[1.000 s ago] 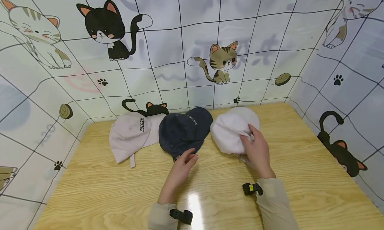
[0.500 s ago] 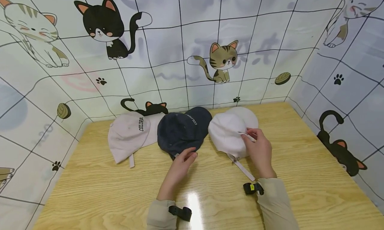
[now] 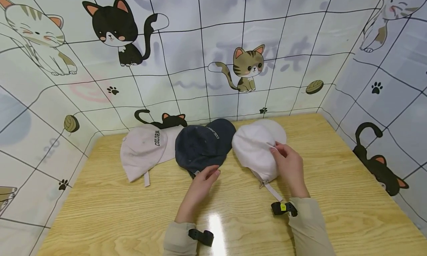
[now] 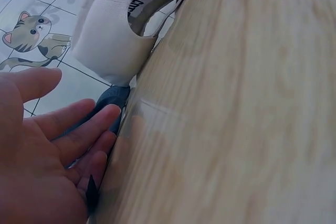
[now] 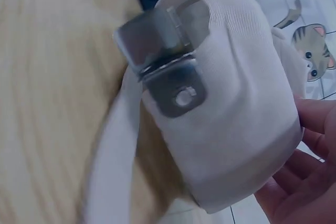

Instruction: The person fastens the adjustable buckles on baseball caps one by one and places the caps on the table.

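Observation:
A white cap [image 3: 251, 146] lies at the right of the row on the table. My right hand [image 3: 291, 167] pinches the cloth on the right side of its crown. In the right wrist view the cap's metal buckle [image 5: 163, 61] and loose strap [image 5: 113, 166] hang at the back opening, and my right hand [image 5: 310, 177] is at its side. A navy cap [image 3: 200, 146] lies in the middle. Close to its front edge is my left hand [image 3: 203, 183], fingers loosely bent; in the left wrist view the left hand [image 4: 58, 140] holds nothing.
A pale pink cap [image 3: 143, 148] with dark lettering lies at the left, its brim meeting the navy cap. All the caps rest near the back edge of the wooden table [image 3: 133, 215]. Cloth walls [image 3: 186, 55] printed with cats enclose the back and sides.
The white cap's crown has been pulled smoother and fuller. Its buckle and strap have come into sight at the front. My right hand has shifted slightly right, while my left stays almost still.

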`<state>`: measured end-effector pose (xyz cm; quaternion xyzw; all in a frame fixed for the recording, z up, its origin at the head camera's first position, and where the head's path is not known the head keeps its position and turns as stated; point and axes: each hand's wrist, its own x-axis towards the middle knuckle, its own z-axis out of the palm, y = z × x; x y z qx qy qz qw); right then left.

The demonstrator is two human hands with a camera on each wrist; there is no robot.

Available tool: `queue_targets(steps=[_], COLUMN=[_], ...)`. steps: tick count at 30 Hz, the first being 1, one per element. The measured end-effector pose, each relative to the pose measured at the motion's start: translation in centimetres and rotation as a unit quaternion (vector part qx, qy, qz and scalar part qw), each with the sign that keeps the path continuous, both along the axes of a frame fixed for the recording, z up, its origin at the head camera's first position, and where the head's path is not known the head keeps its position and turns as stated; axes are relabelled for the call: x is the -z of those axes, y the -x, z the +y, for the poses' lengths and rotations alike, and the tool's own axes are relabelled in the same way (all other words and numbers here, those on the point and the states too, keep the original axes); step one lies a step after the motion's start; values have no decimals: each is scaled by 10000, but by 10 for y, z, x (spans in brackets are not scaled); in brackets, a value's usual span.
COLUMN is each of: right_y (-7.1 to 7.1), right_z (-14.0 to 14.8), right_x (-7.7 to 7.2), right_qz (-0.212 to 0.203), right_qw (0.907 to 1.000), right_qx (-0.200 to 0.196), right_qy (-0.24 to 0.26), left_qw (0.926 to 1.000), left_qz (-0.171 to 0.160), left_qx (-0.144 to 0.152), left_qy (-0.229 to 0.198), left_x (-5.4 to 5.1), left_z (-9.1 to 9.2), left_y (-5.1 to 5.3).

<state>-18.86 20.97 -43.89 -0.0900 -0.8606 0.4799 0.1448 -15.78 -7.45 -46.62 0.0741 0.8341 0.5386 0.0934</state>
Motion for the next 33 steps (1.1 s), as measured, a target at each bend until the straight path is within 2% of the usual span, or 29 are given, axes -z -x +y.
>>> queue_targets(steps=[9,15,20,26,28,30,33], right_y=[-3,-6,-8,-12,-13,-14,-15], right_z=[-6,-12,-13,-17,-20,-23,-28], right_x=[-14,-23,-31,-38,-39,-41,-42], right_qz=[-212,-190,-105,84,88,66,17], right_qw=[9963,9853,9699,9415,9322,9265,9227], right_qx=[-139,-192,-267,-890,-1088,-1217,-1333], right_qy=[822,1686,2418,3251,3450,3560,3618], left_qw=[10000,9994,9990,9989,9996,9990,9895], left_qz=[-22,98,188,189,167,103,-132], left_qx=[-66,-155,-78,64,153,256,424], left_qy=[65,283,403,416,177,-339,-1372], left_x=[-4,-9,-10,-13,-14,-15,-15], left_z=[9,17,21,22,23,25,27], left_y=[-2,-4,-6,-8,-7,-7,-6])
